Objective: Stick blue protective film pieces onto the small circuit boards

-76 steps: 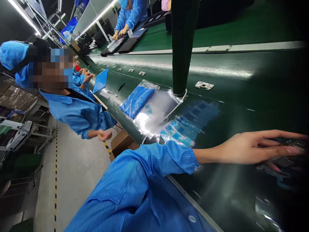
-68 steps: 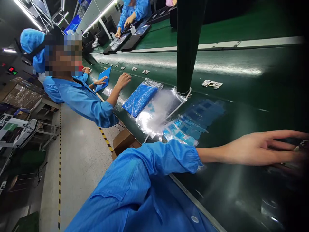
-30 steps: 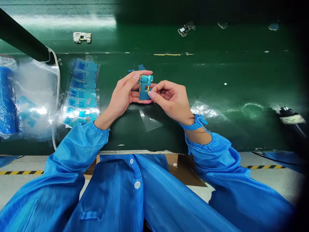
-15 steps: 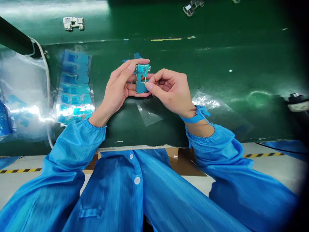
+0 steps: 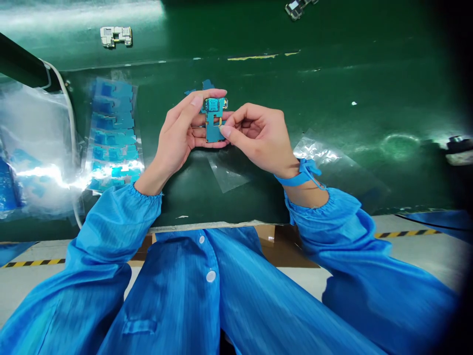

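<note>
A small circuit board with blue film over much of its face is held upright over the bench. My left hand is closed round it, thumb at the upper left edge and fingers behind. At the board's lower right edge, my right hand pinches with thumb and forefinger; the fingertips touch the board there. Whether a bit of film is also between them cannot be made out. Just behind my left hand, blue film pieces lie on the bench.
A sheet of blue die-cut films lies left, beside a white cable and clear plastic bags. Other boards sit at the back of the green bench. Clear plastic film lies to the right.
The view has shifted slightly. Both hands and the board keep nearly the same pose, with the right fingertips still at the board's lower right edge.
</note>
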Tool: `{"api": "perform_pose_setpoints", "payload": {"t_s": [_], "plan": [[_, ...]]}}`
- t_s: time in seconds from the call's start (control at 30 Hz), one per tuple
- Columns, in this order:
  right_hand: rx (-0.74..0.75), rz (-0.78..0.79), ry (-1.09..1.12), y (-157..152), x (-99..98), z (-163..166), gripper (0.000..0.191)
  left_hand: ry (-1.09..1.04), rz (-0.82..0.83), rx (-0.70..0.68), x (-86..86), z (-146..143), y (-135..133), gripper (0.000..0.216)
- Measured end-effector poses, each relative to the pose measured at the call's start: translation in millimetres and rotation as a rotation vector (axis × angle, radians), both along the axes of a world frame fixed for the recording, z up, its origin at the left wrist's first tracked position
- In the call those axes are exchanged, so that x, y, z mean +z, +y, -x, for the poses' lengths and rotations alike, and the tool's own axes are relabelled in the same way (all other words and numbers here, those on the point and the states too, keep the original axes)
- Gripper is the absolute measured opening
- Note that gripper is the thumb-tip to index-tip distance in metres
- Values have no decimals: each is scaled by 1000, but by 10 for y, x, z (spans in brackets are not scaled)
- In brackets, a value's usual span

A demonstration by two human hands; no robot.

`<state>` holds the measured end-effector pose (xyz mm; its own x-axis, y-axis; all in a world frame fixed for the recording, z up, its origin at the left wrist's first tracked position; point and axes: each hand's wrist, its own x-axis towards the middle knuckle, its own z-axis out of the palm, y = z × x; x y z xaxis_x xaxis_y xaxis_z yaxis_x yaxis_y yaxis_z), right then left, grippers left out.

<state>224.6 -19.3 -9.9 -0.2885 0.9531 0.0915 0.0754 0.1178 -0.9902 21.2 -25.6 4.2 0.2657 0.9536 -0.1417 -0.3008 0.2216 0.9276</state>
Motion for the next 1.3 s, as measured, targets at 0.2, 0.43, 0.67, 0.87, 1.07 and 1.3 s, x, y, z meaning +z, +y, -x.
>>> {"api": "perform_pose_setpoints", "payload": {"t_s": [0.2,0.43,0.67,0.87,1.07,1.3], "plan": [[9,10,-5,3,-17,-17,41,40,10,10,3,-9,1,53],[6,-23,0,2,-6,-18,34,-119,-42,-41,-20,2,-9,40],[16,-7,-25,10,0,-26,37,-21,-30,-6,-17,-5,-9,43],[21,-33,-21,22,1,-27,36,56,-15,29,19,-20,-20,49],[32,-37,-30,30,6,-32,31,98,-16,45,32,-31,-27,54],[41,-83,-54,38,-2,-25,30,117,-50,46,3,-36,-57,57]]}}
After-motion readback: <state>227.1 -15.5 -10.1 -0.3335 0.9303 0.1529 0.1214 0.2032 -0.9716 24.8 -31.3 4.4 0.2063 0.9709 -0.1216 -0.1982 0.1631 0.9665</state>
